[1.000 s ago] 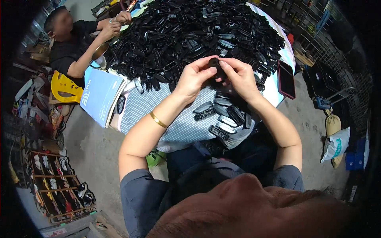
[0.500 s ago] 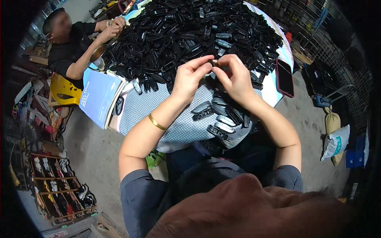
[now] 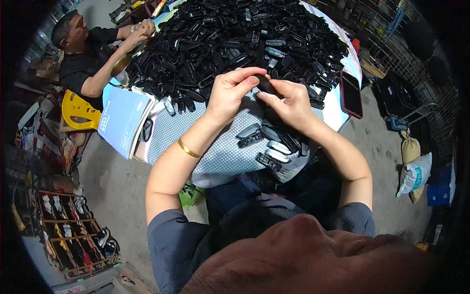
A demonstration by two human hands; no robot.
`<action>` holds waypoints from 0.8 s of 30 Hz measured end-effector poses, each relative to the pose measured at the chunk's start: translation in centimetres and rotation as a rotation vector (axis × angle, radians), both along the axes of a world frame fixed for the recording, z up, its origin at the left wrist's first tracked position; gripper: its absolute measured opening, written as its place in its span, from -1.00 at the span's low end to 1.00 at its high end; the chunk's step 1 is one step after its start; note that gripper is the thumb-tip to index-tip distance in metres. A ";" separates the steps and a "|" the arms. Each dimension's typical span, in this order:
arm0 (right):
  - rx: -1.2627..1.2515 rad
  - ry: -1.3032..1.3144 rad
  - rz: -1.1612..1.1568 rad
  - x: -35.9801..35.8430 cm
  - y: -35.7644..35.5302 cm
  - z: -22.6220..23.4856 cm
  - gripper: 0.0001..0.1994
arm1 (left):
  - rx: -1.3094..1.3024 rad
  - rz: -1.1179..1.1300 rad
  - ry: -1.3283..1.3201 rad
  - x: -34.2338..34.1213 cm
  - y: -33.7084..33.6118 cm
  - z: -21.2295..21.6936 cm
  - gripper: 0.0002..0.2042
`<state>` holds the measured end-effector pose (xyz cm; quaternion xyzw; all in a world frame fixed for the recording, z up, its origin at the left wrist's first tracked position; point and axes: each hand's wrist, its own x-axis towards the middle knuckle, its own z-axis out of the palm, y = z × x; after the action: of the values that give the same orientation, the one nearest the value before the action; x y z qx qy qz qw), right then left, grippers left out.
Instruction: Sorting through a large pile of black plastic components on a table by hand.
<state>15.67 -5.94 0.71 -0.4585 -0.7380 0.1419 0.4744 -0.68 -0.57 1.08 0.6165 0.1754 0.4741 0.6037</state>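
Observation:
My left hand (image 3: 227, 97) and my right hand (image 3: 293, 104) meet at the near edge of a big heap of small black plastic parts (image 3: 210, 54). Between them is a dark, rounded black plastic part (image 3: 265, 85), pinched by the fingertips of both hands. Its exact kind is hard to make out, as the fingers cover its ends. Just below my hands, on a dotted grey cloth (image 3: 196, 139), lie several separate black parts (image 3: 250, 140) and silver-grey oval ones (image 3: 279, 148).
A blue-covered notebook (image 3: 122, 117) lies at the table's left edge, a phone (image 3: 351, 95) at its right edge. Across the far left sits a co-worker (image 3: 85, 54), both hands at the heap. A yellow stool (image 3: 78, 111) and stuffed sacks (image 3: 415, 174) stand on the floor.
The dark part between my fingers now shows more plainly. My right fingers have shifted slightly down and straightened along it; my left hand has moved a little left.

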 end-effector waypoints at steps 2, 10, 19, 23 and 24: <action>-0.043 0.038 0.017 0.2 0.1 -0.3 -0.73 | -0.010 -0.031 0.022 -0.1 0.2 -0.1 -0.78; -0.413 -0.035 0.104 3.7 0.2 0.9 -0.68 | 0.090 -0.008 0.253 0.1 0.9 -0.1 -0.74; -0.483 -0.631 0.389 5.1 0.4 2.7 -0.72 | 0.946 0.112 0.930 0.1 -0.4 -1.5 -0.73; -0.088 -0.439 0.163 3.0 4.2 4.0 -0.80 | 0.792 0.249 0.830 0.5 -0.6 -2.1 -0.78; 0.057 -0.374 0.100 1.9 5.5 3.9 -0.81 | 0.775 0.291 0.775 0.6 -0.7 -2.0 -0.79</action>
<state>17.62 -0.46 4.60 -0.4259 -0.8388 0.0570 0.3342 -0.12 -1.26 -0.93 0.8914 0.2807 0.3211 0.1533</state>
